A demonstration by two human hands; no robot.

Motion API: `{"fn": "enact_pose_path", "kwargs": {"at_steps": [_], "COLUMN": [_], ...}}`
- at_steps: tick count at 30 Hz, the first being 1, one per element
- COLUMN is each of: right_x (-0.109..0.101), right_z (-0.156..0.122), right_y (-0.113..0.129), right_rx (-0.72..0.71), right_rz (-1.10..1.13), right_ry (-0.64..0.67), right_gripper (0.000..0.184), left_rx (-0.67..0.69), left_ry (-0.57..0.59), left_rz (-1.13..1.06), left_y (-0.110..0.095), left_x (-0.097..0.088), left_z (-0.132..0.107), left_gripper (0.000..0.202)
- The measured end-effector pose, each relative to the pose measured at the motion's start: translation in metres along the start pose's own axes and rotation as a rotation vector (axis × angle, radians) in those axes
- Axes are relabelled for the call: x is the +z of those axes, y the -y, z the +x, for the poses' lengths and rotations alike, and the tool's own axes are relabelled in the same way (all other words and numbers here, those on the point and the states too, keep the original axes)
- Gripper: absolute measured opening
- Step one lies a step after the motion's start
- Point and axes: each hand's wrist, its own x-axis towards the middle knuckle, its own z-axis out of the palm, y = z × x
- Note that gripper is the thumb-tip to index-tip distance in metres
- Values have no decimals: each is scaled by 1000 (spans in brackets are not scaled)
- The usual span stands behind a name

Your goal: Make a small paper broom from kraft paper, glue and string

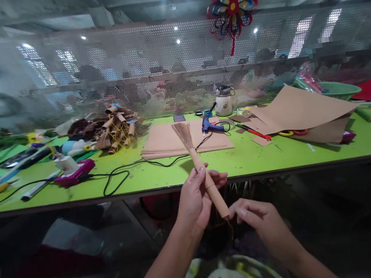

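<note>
A small broom of rolled brown paper (209, 185) slants over the table's front edge, its finely cut fringe pointing up and away. Midway along the handle, my left hand (196, 195) is closed around it, palm up. At the handle's lower end my right hand (262, 218) has its fingers bent together against the rim. A thin yellow string (232, 230) hangs from that end. Whether the right fingertips pinch the string or only touch the paper cannot be made out. Behind the fringe lies a stack of brown paper sheets (158, 142).
On the green table (156, 176), a blue glue gun (212, 125) rests on the sheets, its black cable running left toward a purple power socket (74, 173). Similar rolled pieces (121, 130) are piled behind. A white jar (224, 103), red cutter (257, 133) and large brown sheets (300, 110) are rightward.
</note>
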Motion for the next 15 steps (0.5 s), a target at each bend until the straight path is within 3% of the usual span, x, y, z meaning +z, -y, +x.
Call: {"fn": "enact_pose_path", "kwargs": {"at_steps": [3,8,11,15], "right_x": [-3,4,10,15], "right_z": [-2,-9,-8,1], "right_y": [-7,6,22,25], "right_rx": [-7,-458,-654,-633], "right_rz": [-146,-361,-425,-526], "right_ry": [-178,-483,-506,-421], "right_gripper": [31,17,13,15], "left_rx": [-12,33,50,76], "left_ry": [53,-14,-24,-63], "left_rz": [24,123,132,144], "left_y": [-1,-3,-3,-2], "left_x": [-3,-3,0,2], "left_z": [7,22,26,28], "left_gripper": [8,12,13,16]}}
